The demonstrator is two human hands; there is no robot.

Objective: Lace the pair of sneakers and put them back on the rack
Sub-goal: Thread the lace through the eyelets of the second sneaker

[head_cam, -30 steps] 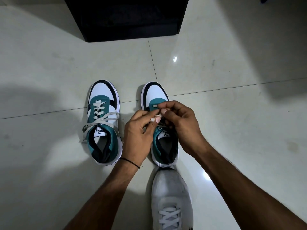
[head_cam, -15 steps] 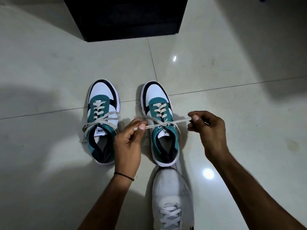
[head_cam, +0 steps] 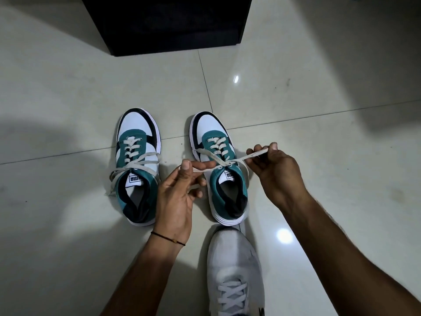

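Right sneaker [head_cam: 222, 169] on the floor [head_cam: 319, 144] beside its mate: left hand [head_cam: 176, 197] and right hand [head_cam: 276, 172], fingers pinched on the lace ends [head_cam: 255, 155], should pull outward evenly to seat the crossing before knotting.

We see 2 sneakers mid-frame: left sneaker [head_cam: 136, 169] and right sneaker [head_cam: 219, 172], both w/ white toe, teal upper, black trim + black collar lining, white sole. Tongue label white w/ black print. Laces [head_cam: 230, 161] off-white/cream on both. Bottom centre: grey-white shoe [head_cam: 234, 270], white criss-cross lacing. Wrist band [head_cam: 168, 238] lower centre-left = black. Floor tiles [head_cam: 296, 99] pale cream, glossy, thin dark grout lines. Top of frame: black rack [head_cam: 168, 23].
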